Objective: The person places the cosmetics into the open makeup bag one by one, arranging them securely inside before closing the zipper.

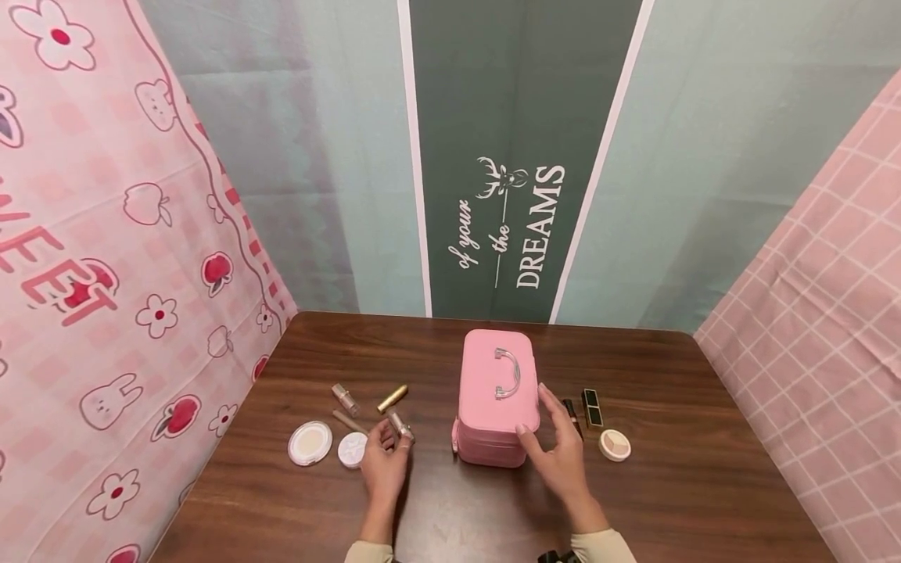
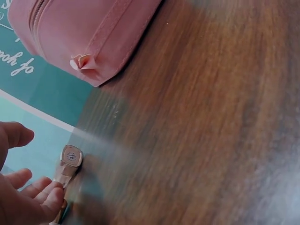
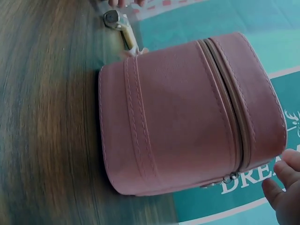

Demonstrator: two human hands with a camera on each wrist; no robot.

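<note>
Thumb and fingers of the left hand [image 1: 383, 463] are standing apart, fingertips at a small tube [image 1: 400, 424]; the right hand [image 1: 559, 461] is lying spread at the right side of the pink case [image 1: 482, 387]. The case is standing on the table [image 1: 669, 508]; beyond, a dark green panel [image 1: 521, 94] is hanging.

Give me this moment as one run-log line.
left hand: at small tube | right hand: beside pink case | pink case: upright, lid down | round palette: right of case
</note>
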